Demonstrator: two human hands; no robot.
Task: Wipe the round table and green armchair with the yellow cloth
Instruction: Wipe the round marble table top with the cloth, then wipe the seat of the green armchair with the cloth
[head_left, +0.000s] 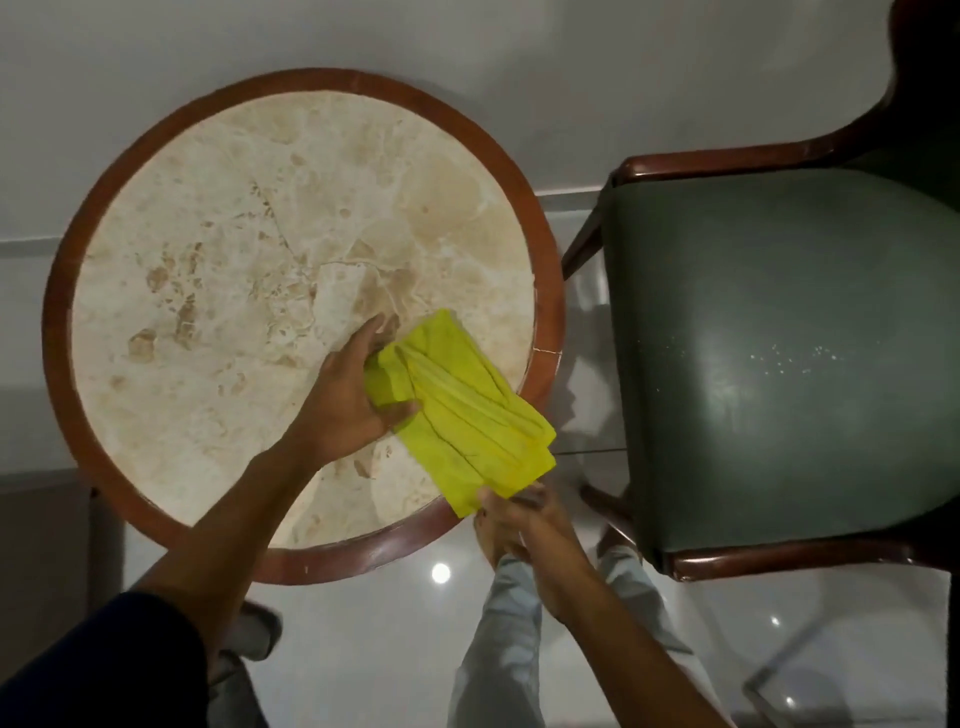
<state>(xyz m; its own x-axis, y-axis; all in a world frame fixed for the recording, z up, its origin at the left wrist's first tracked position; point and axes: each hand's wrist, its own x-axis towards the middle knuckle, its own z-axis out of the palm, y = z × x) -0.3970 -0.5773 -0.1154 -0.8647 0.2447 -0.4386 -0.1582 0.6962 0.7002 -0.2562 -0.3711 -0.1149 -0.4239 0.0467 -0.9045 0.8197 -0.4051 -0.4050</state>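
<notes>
A round table (208, 249) with a beige marble top and a reddish-brown wooden rim fills the left half of the view. The yellow cloth (462, 410), folded and creased, lies over the table's right front edge. My left hand (353, 389) grips its far left end on the marble. My right hand (511, 525) pinches its near corner just off the rim. The green armchair (779, 338), with a dark wooden frame, stands right of the table; small pale specks dot its seat.
A glossy pale tiled floor (389, 649) with light reflections lies below. A white wall (519, 62) runs behind the table and chair. My legs in light trousers (498, 649) stand between the table and the chair.
</notes>
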